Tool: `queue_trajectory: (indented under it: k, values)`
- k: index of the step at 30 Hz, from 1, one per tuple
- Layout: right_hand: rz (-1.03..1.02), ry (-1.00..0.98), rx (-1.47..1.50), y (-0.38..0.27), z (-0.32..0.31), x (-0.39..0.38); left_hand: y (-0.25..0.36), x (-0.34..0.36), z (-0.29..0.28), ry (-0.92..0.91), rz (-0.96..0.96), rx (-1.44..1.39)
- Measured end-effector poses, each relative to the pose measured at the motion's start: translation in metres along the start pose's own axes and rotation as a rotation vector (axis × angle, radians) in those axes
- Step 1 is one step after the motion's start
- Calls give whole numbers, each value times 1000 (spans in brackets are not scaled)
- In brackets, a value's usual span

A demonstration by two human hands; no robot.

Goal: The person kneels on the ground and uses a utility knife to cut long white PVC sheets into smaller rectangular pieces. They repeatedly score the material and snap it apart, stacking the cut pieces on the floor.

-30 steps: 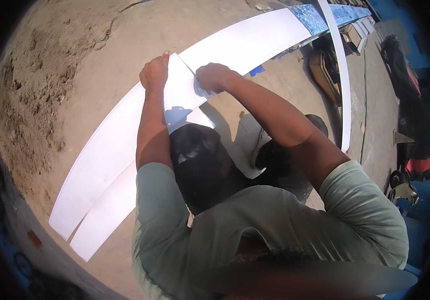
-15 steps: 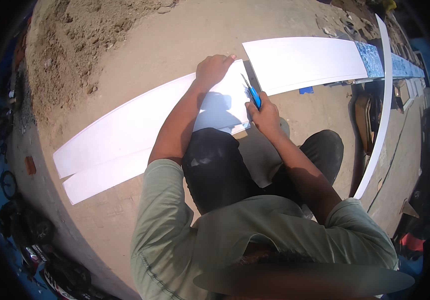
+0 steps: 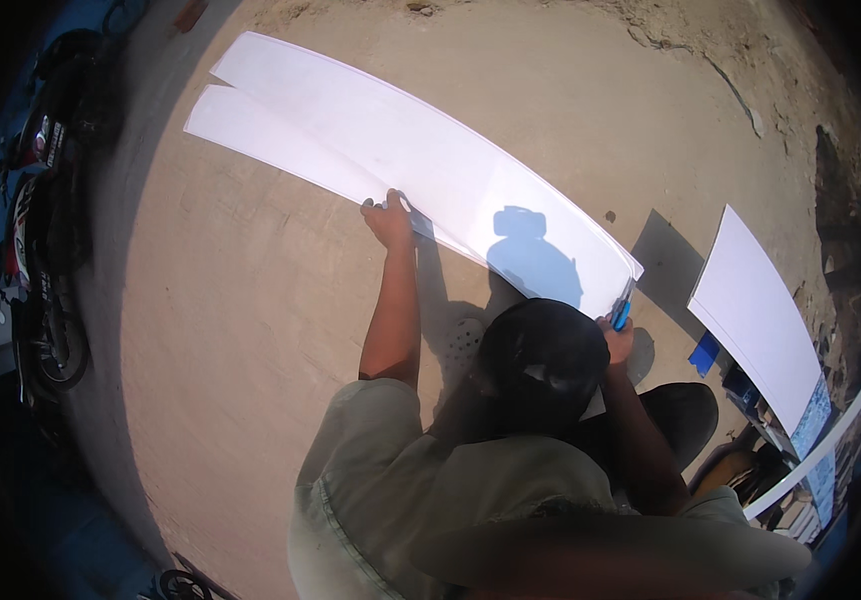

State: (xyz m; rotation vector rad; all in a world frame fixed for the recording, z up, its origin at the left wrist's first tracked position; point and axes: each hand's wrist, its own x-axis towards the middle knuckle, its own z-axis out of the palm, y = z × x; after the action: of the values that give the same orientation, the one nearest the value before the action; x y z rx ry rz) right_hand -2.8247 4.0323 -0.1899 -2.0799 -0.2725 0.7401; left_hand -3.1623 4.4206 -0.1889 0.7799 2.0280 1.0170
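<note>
Moved since the earlier frame, the left hand [image 3: 388, 222] is now resting at the near long edge of the white panel [image 3: 440, 170], and the panel itself is lying at another slant in the view.

It is lying on the beige, sandy ground [image 3: 250, 280], just in front of the crouching person's dark trousers [image 3: 550, 350]. Its surface is looking thin and smooth, and its shape is being long, with edges which the lens is perhaps bending. One faint pinkish line is following the far edge, and at the upper-left end a narrow notch is dividing the sheet into two tongues. Its long axis is slanting from upper left to lower right: the notched end is pointing away to the left, the other end toward the right. A rounded shadow [image 3: 535, 255] is covering part of this right half.

At that end, the right hand [image 3: 618, 340] is closing around a slim blue cutter [image 3: 622, 314], which is pointing upward; whether its tip is touching the panel, I cannot tell. Also whether the left fingers are pinching the edge, I cannot tell from where I am standing.

Farther right, a second white panel [image 3: 758, 300] is meeting a mottled blue section [image 3: 814, 418], and a slender curved white strip [image 3: 812, 458] is passing across. One bright blue scrap [image 3: 703, 354] is lying nearby. At far left, dark motorcycles [image 3: 50, 240] are standing.
</note>
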Motion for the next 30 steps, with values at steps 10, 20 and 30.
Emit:
queue_trajectory:
  k: [10, 20, 30]
  values:
    - [-82, 388, -15, -41, 72, 125, 3, -14, 134, -481, -497, -719]
    - [-267, 209, -213, -133, 89, 162, 26, 62, 82, -388, 326, 176]
    - [-44, 363, -598, 6, 90, 48, -105, -27, 11, -97, -31, -9]
